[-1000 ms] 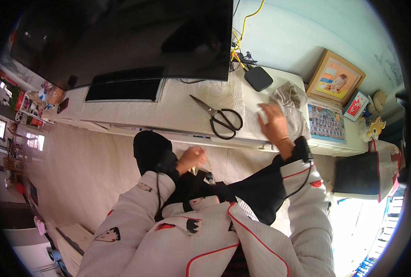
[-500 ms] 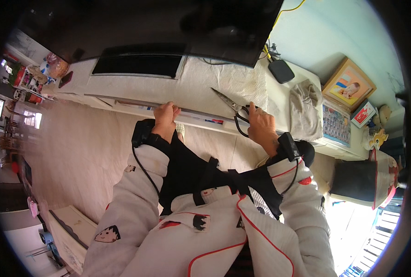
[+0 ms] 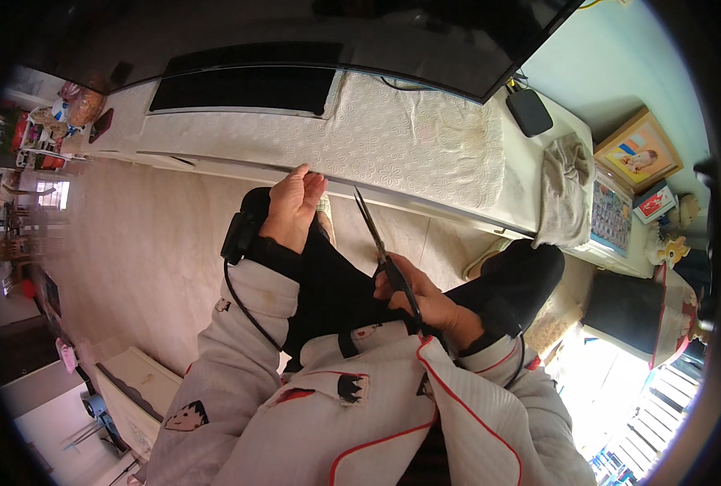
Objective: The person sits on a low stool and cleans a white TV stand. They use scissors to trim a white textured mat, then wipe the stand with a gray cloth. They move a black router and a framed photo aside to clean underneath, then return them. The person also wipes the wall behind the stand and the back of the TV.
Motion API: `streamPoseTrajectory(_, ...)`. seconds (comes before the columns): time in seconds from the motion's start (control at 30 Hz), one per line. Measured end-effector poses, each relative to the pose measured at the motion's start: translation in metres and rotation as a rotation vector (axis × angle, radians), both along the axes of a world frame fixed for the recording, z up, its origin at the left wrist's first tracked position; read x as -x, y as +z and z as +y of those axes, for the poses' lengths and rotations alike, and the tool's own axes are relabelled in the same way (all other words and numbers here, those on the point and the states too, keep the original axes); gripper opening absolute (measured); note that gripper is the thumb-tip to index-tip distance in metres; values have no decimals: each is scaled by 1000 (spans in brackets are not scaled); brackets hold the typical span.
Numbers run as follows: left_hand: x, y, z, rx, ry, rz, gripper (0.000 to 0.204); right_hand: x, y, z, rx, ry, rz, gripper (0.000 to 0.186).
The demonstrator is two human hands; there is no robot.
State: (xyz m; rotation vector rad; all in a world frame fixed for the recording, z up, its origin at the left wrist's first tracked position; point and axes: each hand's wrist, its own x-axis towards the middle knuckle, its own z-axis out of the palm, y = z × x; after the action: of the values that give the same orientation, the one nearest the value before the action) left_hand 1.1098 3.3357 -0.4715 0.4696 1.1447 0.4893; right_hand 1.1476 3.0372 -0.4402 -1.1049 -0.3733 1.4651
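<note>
With the clock centred on your view, your right hand (image 3: 422, 300) at 5 o'clock is wrapping around the black handles of the scissors (image 3: 381, 248), the blades pointing to 11. Your left hand (image 3: 293, 204) at 10 is holding nothing, fingers loosely extended by the front edge of the white cabinet (image 3: 522, 201); whether they are touching cannot be told. A patterned white cloth (image 3: 429, 138) is covering the cabinet top at 1. At 3, beside a grey cloth (image 3: 565, 190), a sheet of small pictures (image 3: 611, 212) is lying, its print too small to read, a framed photo (image 3: 637, 154) standing behind. A dark television (image 3: 425, 40) is spanning 12, pale flooring (image 3: 166, 251) stretching toward 9.
</note>
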Motion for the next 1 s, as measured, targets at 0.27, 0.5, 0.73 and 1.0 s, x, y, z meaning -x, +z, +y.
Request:
streamPoseTrajectory(0.27, -3, 14, 9, -18, -27, -31, 23, 9, 0, 18, -50, -73, -46, 60)
streamPoseTrajectory(0.5, -35, 26, 10, -61, -224, -105, 24, 24, -1, 35, 70, -116, -16, 39)
streamPoseTrajectory(0.73, -18, 4, 24, 19, -245, 25, 27, 28, 9, 75, 191, -153, -60, 43)
streamPoseTrajectory(1.0, -4, -11, 37, 1, -370, -97, 18, 39, 3, 134, 253, -229, -93, 43)
